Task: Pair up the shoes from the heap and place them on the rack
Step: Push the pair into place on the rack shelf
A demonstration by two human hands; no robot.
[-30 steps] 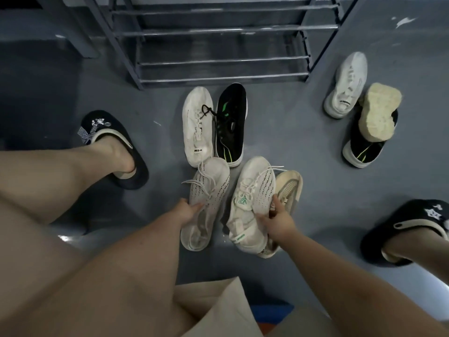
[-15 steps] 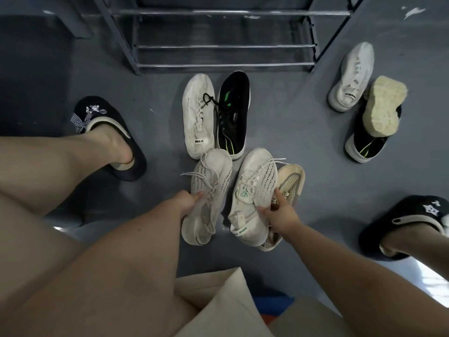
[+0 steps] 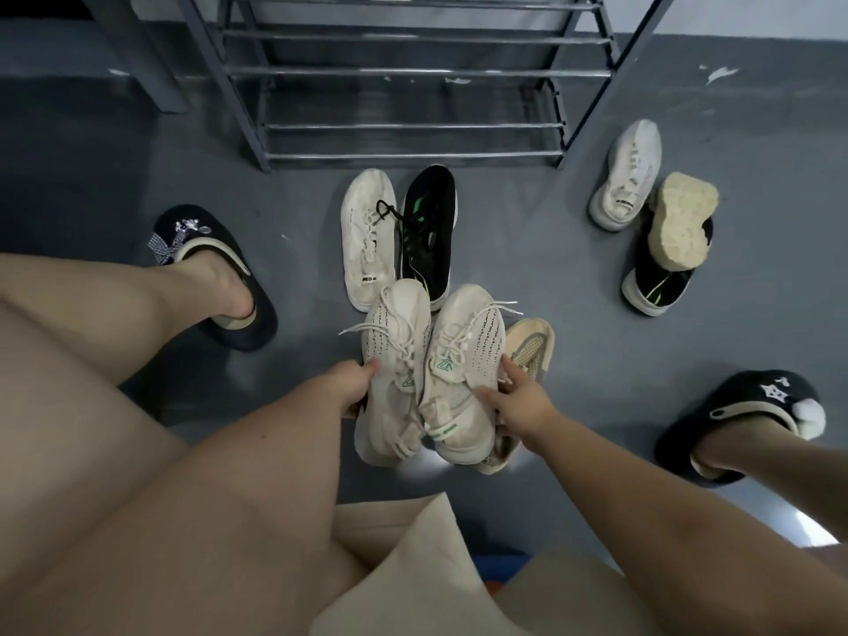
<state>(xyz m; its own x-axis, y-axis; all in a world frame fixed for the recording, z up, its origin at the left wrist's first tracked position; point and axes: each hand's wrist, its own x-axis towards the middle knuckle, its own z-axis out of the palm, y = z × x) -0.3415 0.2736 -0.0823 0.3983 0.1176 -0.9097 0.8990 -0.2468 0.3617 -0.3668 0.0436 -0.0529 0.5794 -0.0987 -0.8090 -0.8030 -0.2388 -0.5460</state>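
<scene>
A grey painted floor (image 3: 527,250) with a few pale scuffs is shown, bounded at the top by a grey wall base. A metal shoe rack (image 3: 413,75) with horizontal rails stands at the far edge, its lower rails bare; a grey post (image 3: 133,52) stands on the floor to its left. A strip of bare floor is left between the rack's front feet and the nearest shoes. At centre, a cream knit sneaker (image 3: 394,374) is held at its side by the left hand (image 3: 353,383), fingers curled round its edge, and its matching cream sneaker with green logo (image 3: 463,369) is gripped at its collar by the right hand (image 3: 518,401); the two are held side by side, touching, toes toward the rack. An overturned beige sneaker (image 3: 532,346) lies just beside and partly under the right-hand one. Beyond them a white sneaker (image 3: 369,236) and a black sneaker with green accents (image 3: 429,231) lie side by side. At right, well apart, a second white sneaker (image 3: 628,176), an upturned yellowed sole (image 3: 681,222) and a second black sneaker (image 3: 661,277) beneath it are grouped. The person's feet in dark slippers (image 3: 206,268) are set on either side, with open floor between them and the heap.
</scene>
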